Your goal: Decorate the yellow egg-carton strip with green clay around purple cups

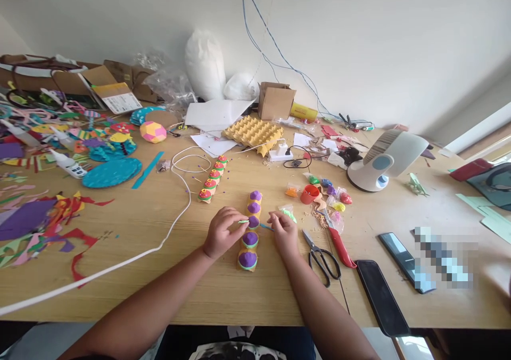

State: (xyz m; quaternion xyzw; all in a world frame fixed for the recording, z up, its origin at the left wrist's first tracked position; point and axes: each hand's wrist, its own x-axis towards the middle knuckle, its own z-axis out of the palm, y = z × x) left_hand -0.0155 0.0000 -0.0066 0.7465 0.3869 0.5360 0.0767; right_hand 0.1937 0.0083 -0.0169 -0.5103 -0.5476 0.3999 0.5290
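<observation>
A strip of egg-carton cups topped with purple clay [249, 238] lies on the table between my hands. Pale green clay rims the two cups nearest me. My left hand [224, 233] pinches a thin light green strip of clay [243, 221] at the left side of the middle cup. On the other side, my right hand [284, 233] has its fingers closed on a thin blue stick [266, 227], its tip toward the same cup. A bag of green clay [288, 211] lies just behind my right hand.
Scissors [321, 258], a red-handled knife [341, 247] and a black phone [381, 296] lie to the right. A second decorated carton strip [212, 179] stands behind left, near a white cable [175, 227]. A white fan [383, 163] stands back right; another person's blurred hand is at far right.
</observation>
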